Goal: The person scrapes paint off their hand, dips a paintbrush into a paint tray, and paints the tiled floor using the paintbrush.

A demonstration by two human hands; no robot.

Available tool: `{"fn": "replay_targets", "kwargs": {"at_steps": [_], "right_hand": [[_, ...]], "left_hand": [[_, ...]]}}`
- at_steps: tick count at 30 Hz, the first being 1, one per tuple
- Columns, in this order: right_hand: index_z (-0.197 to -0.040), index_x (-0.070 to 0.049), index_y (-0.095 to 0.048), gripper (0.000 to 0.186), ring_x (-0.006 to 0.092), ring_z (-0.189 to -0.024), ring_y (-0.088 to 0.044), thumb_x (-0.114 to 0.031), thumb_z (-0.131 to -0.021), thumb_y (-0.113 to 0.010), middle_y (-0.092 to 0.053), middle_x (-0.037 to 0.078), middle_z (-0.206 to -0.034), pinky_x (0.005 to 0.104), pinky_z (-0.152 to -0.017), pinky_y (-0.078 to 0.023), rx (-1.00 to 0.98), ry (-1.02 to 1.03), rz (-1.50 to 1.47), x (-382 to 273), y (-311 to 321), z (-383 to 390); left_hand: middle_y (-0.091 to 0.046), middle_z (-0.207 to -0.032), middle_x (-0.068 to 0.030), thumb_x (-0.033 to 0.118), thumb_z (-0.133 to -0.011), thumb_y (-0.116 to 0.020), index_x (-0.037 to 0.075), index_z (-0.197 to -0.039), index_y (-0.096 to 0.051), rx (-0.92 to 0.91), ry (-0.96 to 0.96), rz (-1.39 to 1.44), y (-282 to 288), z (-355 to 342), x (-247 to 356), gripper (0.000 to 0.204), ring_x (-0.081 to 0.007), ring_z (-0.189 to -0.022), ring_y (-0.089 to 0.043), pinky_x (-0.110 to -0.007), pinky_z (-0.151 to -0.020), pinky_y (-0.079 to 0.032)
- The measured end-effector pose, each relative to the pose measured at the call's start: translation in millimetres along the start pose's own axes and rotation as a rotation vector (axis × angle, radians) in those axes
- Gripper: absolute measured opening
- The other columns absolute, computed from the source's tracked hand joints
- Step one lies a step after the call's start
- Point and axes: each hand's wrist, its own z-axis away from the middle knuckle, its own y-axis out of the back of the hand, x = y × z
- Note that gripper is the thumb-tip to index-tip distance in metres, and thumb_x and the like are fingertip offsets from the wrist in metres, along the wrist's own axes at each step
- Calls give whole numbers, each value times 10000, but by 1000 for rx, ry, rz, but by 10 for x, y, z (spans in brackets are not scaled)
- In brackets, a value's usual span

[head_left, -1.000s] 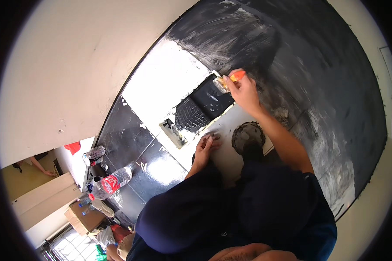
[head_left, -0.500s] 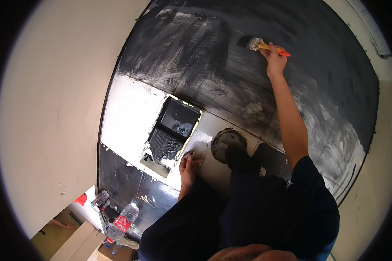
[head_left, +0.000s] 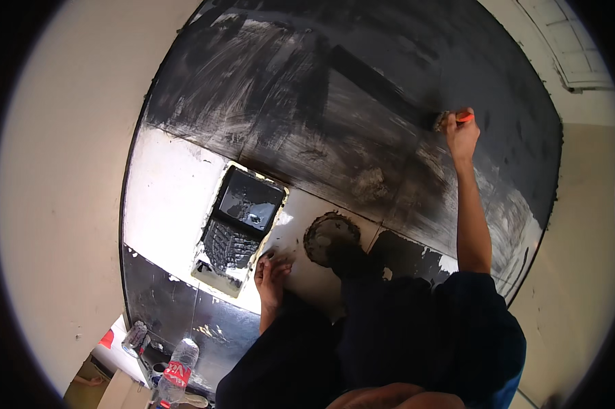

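Note:
My right hand (head_left: 462,142) is closed around a paintbrush (head_left: 465,118) with an orange-red handle. Its bristles touch the floor (head_left: 280,88), which is streaked with black paint. A darker, wet stroke (head_left: 376,78) runs from the upper left down to the brush. My left hand (head_left: 272,278) is held low near my knee, its fingers apart and holding nothing that I can see. Just beside it lies a paint tray (head_left: 280,199), with black paint in its deep end and over its ribbed slope.
A round, paint-rimmed patch (head_left: 331,237) marks the white floor ahead of my legs. At the lower left stand a clear plastic bottle (head_left: 180,368) with a red label and a paint-smeared can (head_left: 136,337). Pale walls (head_left: 62,170) rise at both sides.
My right hand has drawn the brush rightward and toward me, leaving a dark stroke across the floor. The view has shifted, so tray and bottle appear further left. My left hand stays beside the tray.

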Motion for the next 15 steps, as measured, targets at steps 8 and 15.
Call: {"fn": "replay_targets", "kwargs": {"at_steps": [8, 15], "right_hand": [[-1144, -87, -557, 322, 419, -941, -661, -55, -849, -681, -598, 235, -1040, 489, -798, -568, -306, 489, 166, -1206, -1570, 74], [-1039, -56, -572, 228, 292, -925, -660, 18, -856, -687, -604, 117, -1025, 376, -813, -583, -614, 771, -299, -1771, -1822, 1078]], "left_hand": [[-694, -1108, -169, 298, -1064, -516, 45, -1359, -525, -62, 25, -39, 45, -82, -51, 388, -236, -854, -708, -344, -756, -571], [-682, -1130, -188, 285, -1069, -501, 55, -1358, -509, -30, 59, 72, 92, -44, -64, 370, -251, -882, -707, -367, -780, -580]]}}
